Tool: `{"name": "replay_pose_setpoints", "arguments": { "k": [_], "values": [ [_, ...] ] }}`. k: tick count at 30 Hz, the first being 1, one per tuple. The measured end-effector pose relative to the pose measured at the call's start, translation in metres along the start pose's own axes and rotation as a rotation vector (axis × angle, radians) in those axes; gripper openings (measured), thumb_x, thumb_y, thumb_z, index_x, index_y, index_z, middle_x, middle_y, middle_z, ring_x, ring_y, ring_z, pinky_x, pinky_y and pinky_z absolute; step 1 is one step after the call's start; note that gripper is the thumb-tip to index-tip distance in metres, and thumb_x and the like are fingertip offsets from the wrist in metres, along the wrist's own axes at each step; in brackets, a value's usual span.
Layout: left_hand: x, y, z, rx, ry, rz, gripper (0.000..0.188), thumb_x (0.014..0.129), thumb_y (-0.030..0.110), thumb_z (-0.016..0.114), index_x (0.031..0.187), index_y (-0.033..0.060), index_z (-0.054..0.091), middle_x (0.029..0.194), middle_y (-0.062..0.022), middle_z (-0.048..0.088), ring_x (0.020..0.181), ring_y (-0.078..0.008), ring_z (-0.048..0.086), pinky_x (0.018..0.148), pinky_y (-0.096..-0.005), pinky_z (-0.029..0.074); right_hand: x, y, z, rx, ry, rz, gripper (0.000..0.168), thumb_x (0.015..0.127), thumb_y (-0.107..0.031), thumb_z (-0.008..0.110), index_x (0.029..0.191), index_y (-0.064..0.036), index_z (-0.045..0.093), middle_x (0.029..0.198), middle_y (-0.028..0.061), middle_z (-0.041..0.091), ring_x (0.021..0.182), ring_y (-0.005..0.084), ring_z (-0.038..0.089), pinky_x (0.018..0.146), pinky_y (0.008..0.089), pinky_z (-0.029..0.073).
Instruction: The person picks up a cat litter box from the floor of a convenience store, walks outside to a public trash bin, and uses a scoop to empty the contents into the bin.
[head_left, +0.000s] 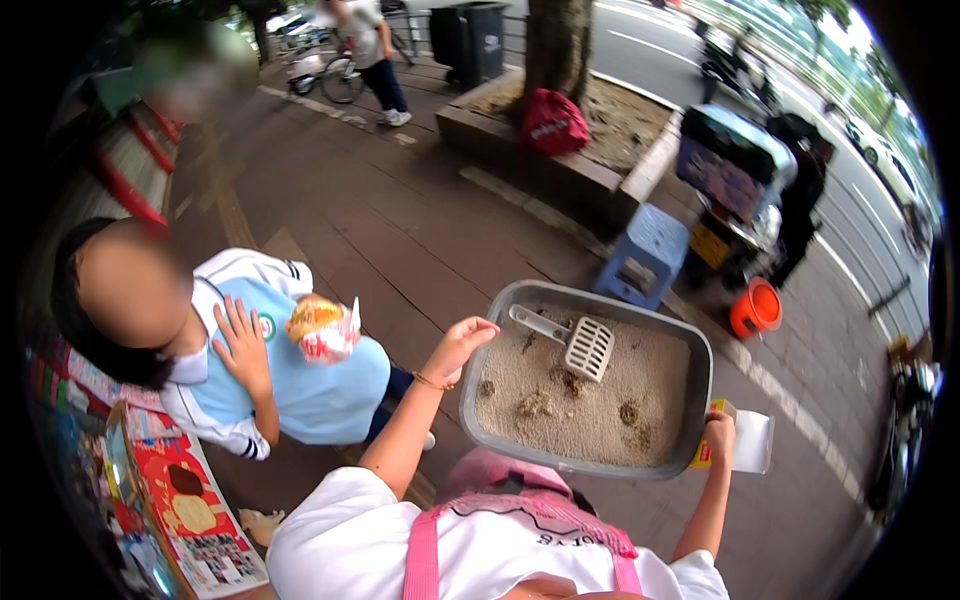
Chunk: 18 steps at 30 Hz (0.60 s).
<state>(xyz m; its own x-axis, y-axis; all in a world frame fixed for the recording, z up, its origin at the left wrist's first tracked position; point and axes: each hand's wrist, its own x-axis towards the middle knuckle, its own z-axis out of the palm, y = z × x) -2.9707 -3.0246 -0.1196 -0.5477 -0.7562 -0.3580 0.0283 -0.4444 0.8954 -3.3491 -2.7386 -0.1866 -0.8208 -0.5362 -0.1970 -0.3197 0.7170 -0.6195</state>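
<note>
A grey plastic cat litter tray (474, 390) is in front of my body, above the pavement. Beige litter with several dark, soiled clumps covers its bottom. On the litter lies a pale slotted litter scoop (589, 349), its handle towards the tray's far left corner. My left hand (459, 346), with a thin bracelet at the wrist, has its fingers on the left rim. At the near right corner my right hand (719, 436) grips the rim. A yellow-and-white carton (750, 442) shows beside that hand; whether the hand also holds it, I cannot tell.
Close at left, a person (300, 390) in a school-style shirt stands by a wrapped bun (322, 326). A goods-laden stall (202, 517) is lower left. Ahead are a blue stool (652, 240), an orange bucket (756, 307), a parked scooter (742, 180) and a tree planter (517, 157).
</note>
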Motion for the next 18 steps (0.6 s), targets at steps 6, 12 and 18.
{"name": "replay_pose_setpoints", "arguments": {
  "k": [6,12,18],
  "values": [
    [0.116,0.018,-0.081,-0.089,0.186,0.157,0.011,0.077,0.012,0.052,0.085,0.0047,0.052,0.079,0.0007,0.052,0.074,-0.005,0.048,0.065,-0.0192,0.04,0.165,-0.121,0.102,-0.032,-0.175,-0.056,0.025,0.057,-0.004,0.041,0.071,-0.002,0.061,0.066,0.0162,0.058,0.067,0.0267,0.057,0.065,0.0311,0.043],
    [0.22,0.075,-0.136,-0.118,0.195,0.144,0.014,0.076,0.014,0.054,0.085,0.0036,0.053,0.083,-0.0018,0.053,0.081,-0.0085,0.047,0.076,-0.0217,0.037,0.246,-0.246,0.129,-0.121,-0.111,-0.196,0.024,0.056,-0.006,0.04,0.068,-0.001,0.061,0.065,0.0163,0.058,0.068,0.0281,0.057,0.068,0.0313,0.043],
    [0.315,0.124,-0.183,-0.122,0.199,0.164,0.013,0.079,0.012,0.051,0.087,0.0031,0.052,0.085,-0.0015,0.052,0.082,-0.0075,0.047,0.075,-0.0203,0.038,0.342,-0.316,0.188,-0.074,-0.242,-0.161,0.023,0.057,-0.006,0.04,0.066,0.0,0.06,0.06,0.0155,0.057,0.064,0.0258,0.057,0.066,0.0311,0.042]
  ]
}}
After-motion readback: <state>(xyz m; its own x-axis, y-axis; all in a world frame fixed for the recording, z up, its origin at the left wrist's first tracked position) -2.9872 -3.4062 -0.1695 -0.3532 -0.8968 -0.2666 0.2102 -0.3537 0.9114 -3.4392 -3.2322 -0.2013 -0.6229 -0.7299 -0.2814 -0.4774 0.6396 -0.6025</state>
